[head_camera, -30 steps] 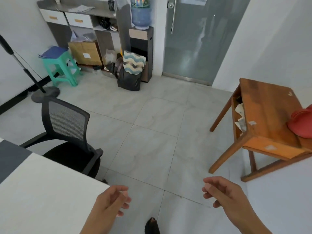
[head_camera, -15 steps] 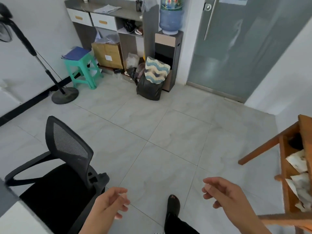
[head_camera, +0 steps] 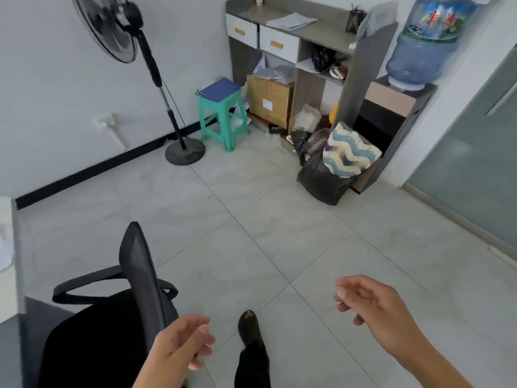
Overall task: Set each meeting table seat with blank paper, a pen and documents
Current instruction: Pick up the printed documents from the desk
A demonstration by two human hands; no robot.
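Hanging loosely curled, left hand (head_camera: 179,345) and right hand (head_camera: 372,306) hold nothing beside the office chair (head_camera: 112,317).

White paper stack (head_camera: 291,21): flat on grey cabinet (head_camera: 327,31) top, above right drawer.
Dark pen cup (head_camera: 354,19): upright, same top, right of stack.
Blue folder (head_camera: 221,87): flat on green stool (head_camera: 223,114).
Black mesh chair (head_camera: 137,264): beside table (head_camera: 6,289) edge, lower left.
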